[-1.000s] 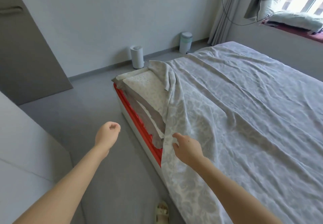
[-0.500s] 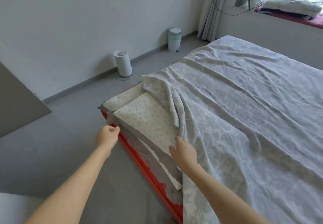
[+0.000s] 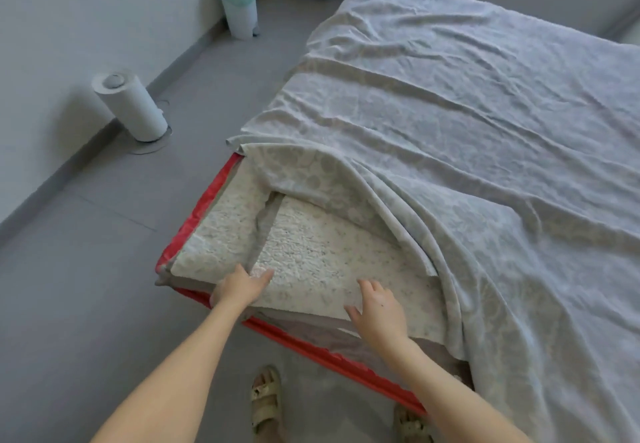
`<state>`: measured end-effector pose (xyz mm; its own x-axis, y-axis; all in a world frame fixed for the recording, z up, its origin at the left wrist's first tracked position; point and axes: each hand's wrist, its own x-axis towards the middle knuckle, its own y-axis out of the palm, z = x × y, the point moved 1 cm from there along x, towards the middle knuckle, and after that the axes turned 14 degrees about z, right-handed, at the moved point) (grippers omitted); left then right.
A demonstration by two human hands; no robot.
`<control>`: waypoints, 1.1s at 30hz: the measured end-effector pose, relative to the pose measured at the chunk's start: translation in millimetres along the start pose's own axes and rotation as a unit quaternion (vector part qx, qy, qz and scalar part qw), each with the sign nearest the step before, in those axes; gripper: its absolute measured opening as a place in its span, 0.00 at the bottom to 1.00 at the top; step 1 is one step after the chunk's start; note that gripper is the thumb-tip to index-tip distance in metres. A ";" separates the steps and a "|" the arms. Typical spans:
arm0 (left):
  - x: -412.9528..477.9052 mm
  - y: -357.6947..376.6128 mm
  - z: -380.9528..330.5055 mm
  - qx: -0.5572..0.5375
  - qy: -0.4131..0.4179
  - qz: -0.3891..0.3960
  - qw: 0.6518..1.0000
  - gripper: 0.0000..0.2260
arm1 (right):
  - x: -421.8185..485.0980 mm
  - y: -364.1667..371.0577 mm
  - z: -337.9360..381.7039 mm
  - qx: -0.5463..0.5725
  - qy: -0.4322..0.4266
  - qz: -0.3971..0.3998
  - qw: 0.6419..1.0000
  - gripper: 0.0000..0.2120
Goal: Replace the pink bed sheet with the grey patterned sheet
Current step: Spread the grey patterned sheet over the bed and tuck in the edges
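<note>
The bed (image 3: 194, 221) is being covered by the grey patterned sheet (image 3: 467, 131), whose near corner is being kept folded back off the cream mattress pad (image 3: 311, 255). The pad's corner is being touched by the left hand (image 3: 240, 287), fingers straight; its near edge is being pressed by the right hand (image 3: 379, 307), fingers spread.

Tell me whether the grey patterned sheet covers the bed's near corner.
No, the grey patterned sheet is folded back, leaving the white pad bare there.
</note>
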<state>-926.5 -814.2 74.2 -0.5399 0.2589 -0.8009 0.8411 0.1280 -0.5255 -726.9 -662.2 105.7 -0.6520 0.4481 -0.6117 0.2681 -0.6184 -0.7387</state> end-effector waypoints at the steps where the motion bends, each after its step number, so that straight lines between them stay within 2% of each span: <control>1: 13.1 2.3 -0.3 -0.011 0.005 0.041 0.999 0.40 | 5.7 5.0 5.0 0.002 0.020 -0.002 1.000 0.29; 3: 20.8 5.4 -1.7 -0.063 0.030 0.054 0.996 0.38 | 8.1 10.9 10.4 -0.001 0.037 -0.001 0.999 0.32; 6: 13.5 -1.3 -6.5 -0.110 0.099 -0.025 0.989 0.18 | 2.8 20.7 16.9 0.002 0.036 0.012 0.999 0.37; 9: -8.5 -28.7 -30.0 -0.116 0.172 -0.059 0.976 0.22 | -5.2 19.1 35.3 0.006 0.015 -0.012 1.000 0.42; 13: -57.9 -56.0 -71.5 -0.169 0.243 -0.065 0.953 0.19 | -14.9 -8.0 54.8 0.024 0.011 -0.119 0.993 0.46; 18: -135.8 -94.8 -118.8 -0.232 0.323 -0.068 0.915 0.17 | -48.1 -61.3 55.9 0.036 -0.047 -0.251 0.966 0.47; 22: -216.9 -135.7 -153.4 -0.252 0.406 -0.091 0.874 0.18 | -90.9 -100.1 56.8 0.046 -0.110 -0.376 0.919 0.41; 26: -313.3 -164.9 -183.2 -0.235 0.476 -0.123 0.839 0.10 | -134.8 -136.0 76.3 0.116 -0.161 -0.509 0.838 0.26; 29: -361.9 -192.9 -209.2 -0.216 0.518 -0.144 0.815 0.11 | -162.5 -167.0 98.4 0.166 -0.174 -0.552 0.799 0.18; 33: -414.2 -230.0 -251.1 -0.154 0.557 -0.161 0.801 0.15 | -198.5 -216.8 120.7 0.258 -0.161 -0.580 0.756 0.09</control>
<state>-887.9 -710.4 598.9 -0.5098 0.8360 0.2031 0.7258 0.5446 -0.4203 -741.3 -695.0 421.4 -0.3968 0.7532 0.5247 -0.8745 -0.1365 -0.4654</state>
